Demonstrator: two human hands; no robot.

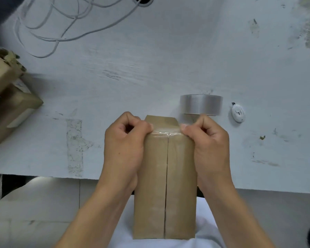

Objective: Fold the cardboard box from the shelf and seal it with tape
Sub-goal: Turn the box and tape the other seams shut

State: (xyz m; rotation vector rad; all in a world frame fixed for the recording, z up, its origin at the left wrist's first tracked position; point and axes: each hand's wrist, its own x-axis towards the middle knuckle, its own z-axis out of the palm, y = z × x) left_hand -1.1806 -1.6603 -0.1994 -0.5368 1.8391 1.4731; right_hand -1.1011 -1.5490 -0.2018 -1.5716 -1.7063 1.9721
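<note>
A brown cardboard box (165, 185) stands on end against my body, its two flaps meeting in a seam down the middle. A strip of clear tape (166, 132) lies crosswise over the box's far top edge. My left hand (125, 145) grips the box's left side, with its thumb on the tape's left end. On the right side, my right hand (209, 144) holds the box and presses the tape's right end with the thumb. A roll of clear tape (200, 104) rests on the white table (150, 68) just behind the box.
A small white cutter (238, 113) lies right of the tape roll. Other brown cardboard boxes (9, 97) are stacked at the table's left edge. White cables (61, 24) loop at the far left. The table's near edge runs under my forearms.
</note>
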